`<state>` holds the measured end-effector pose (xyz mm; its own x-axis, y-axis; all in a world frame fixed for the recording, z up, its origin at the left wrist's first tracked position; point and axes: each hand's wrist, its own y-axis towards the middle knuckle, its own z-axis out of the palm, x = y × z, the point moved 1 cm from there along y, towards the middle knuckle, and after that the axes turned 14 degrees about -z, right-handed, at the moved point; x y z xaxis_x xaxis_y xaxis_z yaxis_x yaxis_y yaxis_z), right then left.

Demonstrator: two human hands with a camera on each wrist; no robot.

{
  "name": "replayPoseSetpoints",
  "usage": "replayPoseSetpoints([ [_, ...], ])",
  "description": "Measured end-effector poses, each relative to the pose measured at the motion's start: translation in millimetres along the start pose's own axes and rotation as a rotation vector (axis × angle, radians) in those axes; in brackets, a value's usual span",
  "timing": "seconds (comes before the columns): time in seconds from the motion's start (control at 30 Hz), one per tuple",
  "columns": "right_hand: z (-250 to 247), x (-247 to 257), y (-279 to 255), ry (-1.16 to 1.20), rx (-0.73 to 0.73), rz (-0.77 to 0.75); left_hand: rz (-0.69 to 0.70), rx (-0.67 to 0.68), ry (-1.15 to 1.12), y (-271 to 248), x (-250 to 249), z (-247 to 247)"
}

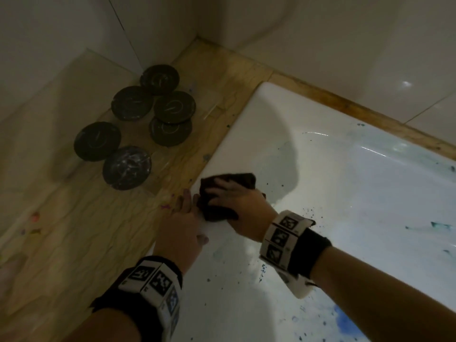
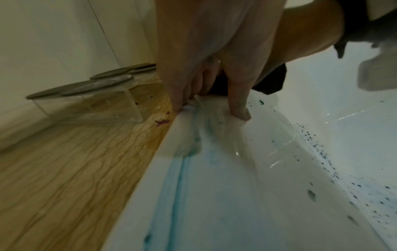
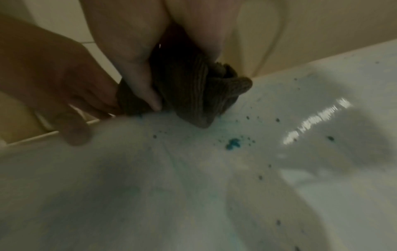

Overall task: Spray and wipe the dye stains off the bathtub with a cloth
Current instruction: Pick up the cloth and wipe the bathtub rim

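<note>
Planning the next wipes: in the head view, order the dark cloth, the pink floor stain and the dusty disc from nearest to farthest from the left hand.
1. Dark cloth, at the left hand's fingertips, on the rim.
2. Pink floor stain, just left.
3. Dusty disc, farther up-left.

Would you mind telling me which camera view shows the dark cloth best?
The right wrist view: the cloth fills the centre, its ribbed weave visible under the right hand. The head view shows it small and half covered; the left wrist view shows only a dark edge.

Left hand point(image 2: 206, 56) rests on the white bathtub point(image 2: 225, 195) rim, fingertips point(image 2: 240, 112) pressing it. Blue-green dye stains point(image 2: 178, 183) streak the rim; dark specks dot the inner wall.
</note>
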<state>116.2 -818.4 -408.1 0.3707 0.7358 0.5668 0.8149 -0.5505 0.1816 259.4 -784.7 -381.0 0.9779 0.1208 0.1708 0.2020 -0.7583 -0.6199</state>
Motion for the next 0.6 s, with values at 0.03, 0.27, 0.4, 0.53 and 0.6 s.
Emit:
replayPoseSetpoints([
  [0.03, -9, 0, -3, -0.004, -0.013, -0.019, 0.002, 0.004, 0.001, 0, 0, 1],
  [0.27, -78, -66, 12, -0.114, -0.142, 0.505, -0.009, -0.011, -0.024, -1, -3, 1],
  [0.4, -66, -90, 18, -0.245, 0.211, 0.55, -0.007, -0.027, -0.042, -1, -5, 1],
  [0.53, -63, -92, 23, -0.193, 0.172, 0.534, -0.012, -0.031, -0.05, 0, -4, 3],
  [0.6, -46, -78, 24, -0.148, 0.111, 0.466, -0.015, -0.03, -0.06, 0, -3, 5],
])
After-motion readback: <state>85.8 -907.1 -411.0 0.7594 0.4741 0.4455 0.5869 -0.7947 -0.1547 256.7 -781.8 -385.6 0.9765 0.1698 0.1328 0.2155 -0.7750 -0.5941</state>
